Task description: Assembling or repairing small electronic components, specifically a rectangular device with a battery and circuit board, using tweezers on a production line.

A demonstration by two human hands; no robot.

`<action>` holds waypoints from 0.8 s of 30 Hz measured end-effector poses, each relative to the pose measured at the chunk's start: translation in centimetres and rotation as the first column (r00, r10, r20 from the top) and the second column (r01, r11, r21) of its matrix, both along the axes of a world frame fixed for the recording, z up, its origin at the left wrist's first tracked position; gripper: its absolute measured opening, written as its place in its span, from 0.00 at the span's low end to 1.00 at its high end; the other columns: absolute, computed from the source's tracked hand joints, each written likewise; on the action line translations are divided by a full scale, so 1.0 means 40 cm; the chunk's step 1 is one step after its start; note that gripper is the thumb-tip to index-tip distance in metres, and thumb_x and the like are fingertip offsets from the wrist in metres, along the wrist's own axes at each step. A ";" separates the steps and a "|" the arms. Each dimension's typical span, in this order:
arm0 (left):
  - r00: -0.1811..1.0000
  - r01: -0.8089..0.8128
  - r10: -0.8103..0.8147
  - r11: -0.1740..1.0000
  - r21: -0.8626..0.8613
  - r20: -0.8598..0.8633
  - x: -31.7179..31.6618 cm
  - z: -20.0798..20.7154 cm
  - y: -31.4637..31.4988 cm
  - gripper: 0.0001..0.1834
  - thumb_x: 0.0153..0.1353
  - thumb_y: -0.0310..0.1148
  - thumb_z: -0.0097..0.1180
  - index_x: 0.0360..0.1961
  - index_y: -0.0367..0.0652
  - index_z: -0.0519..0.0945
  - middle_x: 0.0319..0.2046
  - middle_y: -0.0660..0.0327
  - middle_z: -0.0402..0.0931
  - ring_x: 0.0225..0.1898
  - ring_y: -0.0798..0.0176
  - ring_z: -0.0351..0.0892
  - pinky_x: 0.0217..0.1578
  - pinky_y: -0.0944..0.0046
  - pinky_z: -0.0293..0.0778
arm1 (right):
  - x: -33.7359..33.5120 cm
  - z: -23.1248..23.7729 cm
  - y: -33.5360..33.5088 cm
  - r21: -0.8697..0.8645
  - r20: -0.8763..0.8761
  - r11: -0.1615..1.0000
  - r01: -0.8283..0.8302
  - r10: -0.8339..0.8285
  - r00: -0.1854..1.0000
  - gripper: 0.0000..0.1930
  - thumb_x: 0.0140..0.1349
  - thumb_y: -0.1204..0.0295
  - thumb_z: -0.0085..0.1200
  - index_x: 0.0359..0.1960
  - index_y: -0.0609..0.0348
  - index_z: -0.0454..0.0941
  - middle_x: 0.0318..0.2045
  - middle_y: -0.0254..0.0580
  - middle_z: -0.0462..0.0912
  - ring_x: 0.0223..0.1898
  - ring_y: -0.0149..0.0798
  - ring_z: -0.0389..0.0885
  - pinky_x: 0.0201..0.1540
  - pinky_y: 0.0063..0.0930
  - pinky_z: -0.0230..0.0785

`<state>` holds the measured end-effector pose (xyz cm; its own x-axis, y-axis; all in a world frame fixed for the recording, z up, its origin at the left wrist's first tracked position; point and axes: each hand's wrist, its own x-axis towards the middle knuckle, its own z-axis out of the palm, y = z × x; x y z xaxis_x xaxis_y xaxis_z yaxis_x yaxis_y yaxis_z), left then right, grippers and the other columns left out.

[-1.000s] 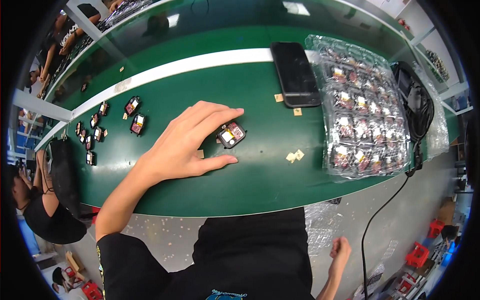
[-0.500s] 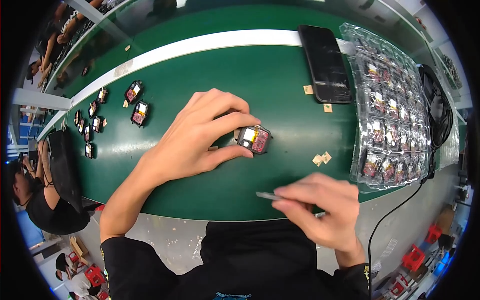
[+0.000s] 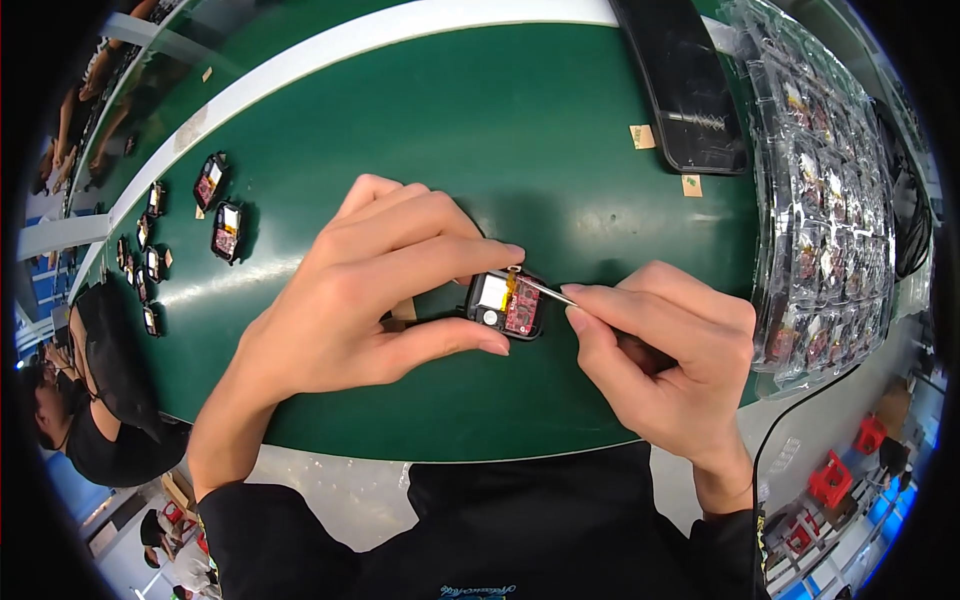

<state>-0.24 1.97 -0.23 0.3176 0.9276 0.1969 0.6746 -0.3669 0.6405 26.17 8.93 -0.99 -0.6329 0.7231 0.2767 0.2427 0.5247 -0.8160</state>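
Between the thumb and index finger of my left hand, a small open watch-like device is gripped by its edges on the green table. Its black case holds a white block, yellow tape and a red circuit board. From the right, my right hand pinches slim metal tweezers. Their tip meets the device at the upper edge of the red board, near the yellow tape. Whether the tip grips anything is too small to tell. A beige paper piece lies partly hidden beneath my left hand.
Two similar devices lie at left, with several more beyond them. A black phone rests at the far right, beside beige paper pieces. Clear plastic trays filled with devices stand on the right. Another person sits at the left.
My right hand has moved up and left, bringing the tweezers from the table's near side onto the device. My left hand keeps its hold. The whole view has shifted slightly.
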 end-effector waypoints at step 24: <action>0.999 0.050 -0.051 0.998 -0.048 -0.010 -0.024 0.003 0.013 0.34 0.46 0.54 0.83 0.48 0.40 0.92 0.37 0.60 0.89 0.34 0.58 0.82 0.47 0.57 0.67 | -0.002 -0.018 -0.007 0.189 0.007 0.982 -0.027 0.026 1.000 0.17 0.53 0.88 0.73 0.45 0.65 0.94 0.28 0.37 0.84 0.22 0.28 0.79 0.23 0.23 0.66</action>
<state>-1.19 2.50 -0.10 0.3664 0.9185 0.1489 0.6632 -0.3701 0.6505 26.08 8.63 -1.71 -0.6528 0.6409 0.4038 0.2301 0.6756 -0.7004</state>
